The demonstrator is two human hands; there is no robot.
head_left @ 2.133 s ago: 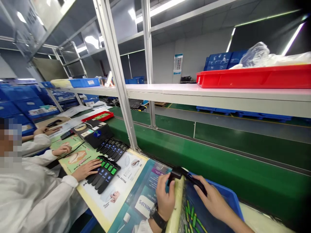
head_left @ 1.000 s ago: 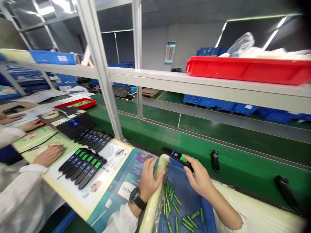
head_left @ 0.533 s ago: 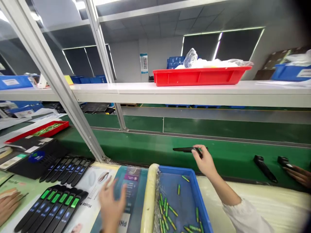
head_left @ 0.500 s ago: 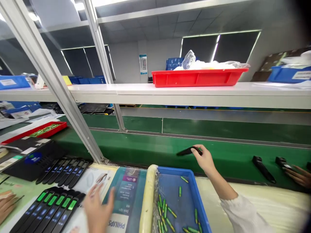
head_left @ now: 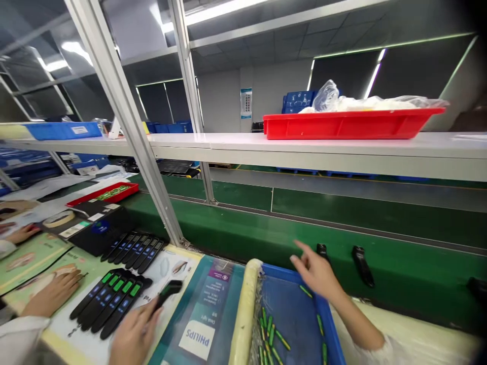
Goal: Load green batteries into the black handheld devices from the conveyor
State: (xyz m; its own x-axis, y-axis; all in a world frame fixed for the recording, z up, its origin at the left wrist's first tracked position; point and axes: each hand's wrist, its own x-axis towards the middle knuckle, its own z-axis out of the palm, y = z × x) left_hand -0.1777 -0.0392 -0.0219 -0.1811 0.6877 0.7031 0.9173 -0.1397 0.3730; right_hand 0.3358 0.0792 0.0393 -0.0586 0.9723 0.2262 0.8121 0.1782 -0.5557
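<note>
My left hand [head_left: 133, 329], slightly blurred, is closed around a slim black handheld device with a green screen [head_left: 167, 290]. Beside it lies a front row of black devices with lit green screens [head_left: 110, 306]. Behind these is a second row of black devices with unlit screens [head_left: 133, 249]. My right hand [head_left: 314, 268] is above the far edge of a blue bin [head_left: 291, 276], by the green belt [head_left: 243, 238]. Its index finger points out and nothing shows in it. Several green battery-like cylinders [head_left: 271, 332] lie in the bin. A black device [head_left: 323, 252] on the belt is partly hidden behind that hand.
More black devices [head_left: 363, 266] lie on the belt to the right. A co-worker's hand [head_left: 57, 291] rests on the table at left. A metal post [head_left: 148, 167] and a white shelf [head_left: 236, 147] with a red tray [head_left: 342, 126] stand ahead.
My left hand has gone from empty to holding a green-screen device. The black device is gone from my right hand. Devices on the belt have shifted left; the view has turned left.
</note>
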